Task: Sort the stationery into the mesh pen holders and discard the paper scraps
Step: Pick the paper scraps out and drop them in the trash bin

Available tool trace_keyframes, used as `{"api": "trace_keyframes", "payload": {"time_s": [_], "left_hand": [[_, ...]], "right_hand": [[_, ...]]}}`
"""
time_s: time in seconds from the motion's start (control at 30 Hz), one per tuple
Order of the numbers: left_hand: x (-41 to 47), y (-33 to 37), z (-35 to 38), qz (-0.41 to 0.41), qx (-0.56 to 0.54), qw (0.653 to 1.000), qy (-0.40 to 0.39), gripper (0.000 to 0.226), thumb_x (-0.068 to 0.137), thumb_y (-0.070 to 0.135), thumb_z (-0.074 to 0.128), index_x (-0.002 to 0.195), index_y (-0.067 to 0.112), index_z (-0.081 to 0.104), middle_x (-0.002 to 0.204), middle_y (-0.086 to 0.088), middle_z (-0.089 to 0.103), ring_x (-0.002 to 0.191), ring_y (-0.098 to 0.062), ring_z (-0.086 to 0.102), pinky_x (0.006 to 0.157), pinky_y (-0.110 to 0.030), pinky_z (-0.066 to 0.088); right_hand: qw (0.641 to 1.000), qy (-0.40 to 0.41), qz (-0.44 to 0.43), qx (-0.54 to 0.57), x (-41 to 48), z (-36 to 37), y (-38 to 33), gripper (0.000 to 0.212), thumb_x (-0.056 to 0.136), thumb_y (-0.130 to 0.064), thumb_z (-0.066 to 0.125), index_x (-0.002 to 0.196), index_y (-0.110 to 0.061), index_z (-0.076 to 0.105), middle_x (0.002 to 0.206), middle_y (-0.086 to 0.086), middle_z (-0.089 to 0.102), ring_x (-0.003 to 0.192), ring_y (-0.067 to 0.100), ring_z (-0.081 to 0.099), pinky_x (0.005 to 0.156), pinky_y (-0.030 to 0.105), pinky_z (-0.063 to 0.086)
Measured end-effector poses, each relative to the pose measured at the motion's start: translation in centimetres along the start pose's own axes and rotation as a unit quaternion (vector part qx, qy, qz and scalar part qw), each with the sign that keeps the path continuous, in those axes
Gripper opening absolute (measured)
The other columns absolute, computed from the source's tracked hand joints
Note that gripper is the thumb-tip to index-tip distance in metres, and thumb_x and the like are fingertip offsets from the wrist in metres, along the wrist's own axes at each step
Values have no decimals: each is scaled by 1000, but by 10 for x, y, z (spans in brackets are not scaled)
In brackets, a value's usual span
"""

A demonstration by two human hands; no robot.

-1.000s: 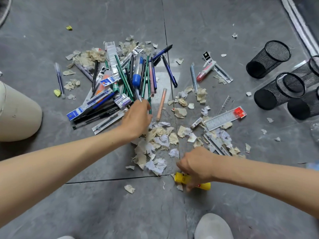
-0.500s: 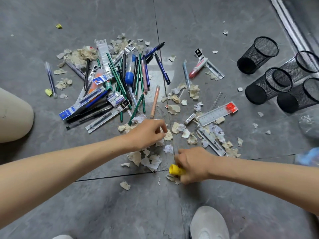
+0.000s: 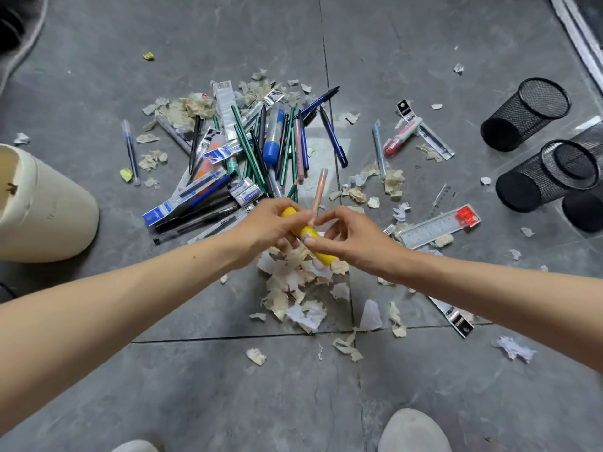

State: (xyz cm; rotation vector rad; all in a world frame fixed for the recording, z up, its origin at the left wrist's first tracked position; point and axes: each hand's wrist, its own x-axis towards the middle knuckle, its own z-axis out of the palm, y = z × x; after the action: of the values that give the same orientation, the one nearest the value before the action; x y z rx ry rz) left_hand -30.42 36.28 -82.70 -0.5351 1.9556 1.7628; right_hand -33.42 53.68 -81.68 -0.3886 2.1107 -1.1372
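Note:
My left hand (image 3: 266, 225) and my right hand (image 3: 354, 238) meet above the floor, both gripping a yellow marker (image 3: 308, 231). The left hand wraps its upper end and the right hand's fingertips pinch its middle. A heap of pens and pencils (image 3: 248, 164) lies just beyond the hands, with a peach pencil (image 3: 319, 187) at its near edge. Torn paper scraps (image 3: 301, 291) are piled under and in front of the hands. Three black mesh pen holders lie on their sides at the right: (image 3: 525, 114), (image 3: 551, 176), (image 3: 584, 212).
A beige bin (image 3: 45, 207) lies tipped over at the left. A clear ruler with a red end (image 3: 439, 226) and a packaged refill (image 3: 452, 316) lie to the right of the hands. My light shoes (image 3: 414, 430) show at the bottom edge on the grey tile floor.
My right hand lifted the yellow marker off the floor and carried it forward. My left hand left the scraps and closed on the marker's upper end.

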Motion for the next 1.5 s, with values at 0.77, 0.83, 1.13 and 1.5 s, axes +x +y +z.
{"api": "trace_keyframes", "payload": {"time_s": [0.77,0.83,1.13,1.5], "left_hand": [[10,-39,-70,70,203,898,384,29,91,17,55,119,11,50,115,-6,54,106,-22,51,92,-36,43],[6,-41,-63,94,267,880,382,33,89,10,55,122,10,49,121,-8,46,115,-22,42,95,-27,34],[-63,-116,-4,42,255,886,385,45,92,20,51,134,8,42,143,-16,22,136,-26,18,112,-29,9],[-51,-101,30,73,258,943,196,62,101,38,26,149,22,-9,156,12,-14,139,3,-17,117,-27,-9]], "right_hand": [[912,-101,-162,-362,36,43,17,26,96,-30,43,115,-20,57,102,-6,46,92,16,55,78,32,50],[904,-108,-184,-370,28,42,21,23,96,-30,45,110,-21,61,96,-9,44,86,13,53,72,28,46],[918,-34,-166,-360,20,40,25,25,93,-22,51,117,-15,53,125,-1,41,111,12,42,98,21,38],[926,-87,-157,-333,3,40,27,14,89,-12,49,100,-16,59,101,-4,55,90,12,53,79,27,47]]}}
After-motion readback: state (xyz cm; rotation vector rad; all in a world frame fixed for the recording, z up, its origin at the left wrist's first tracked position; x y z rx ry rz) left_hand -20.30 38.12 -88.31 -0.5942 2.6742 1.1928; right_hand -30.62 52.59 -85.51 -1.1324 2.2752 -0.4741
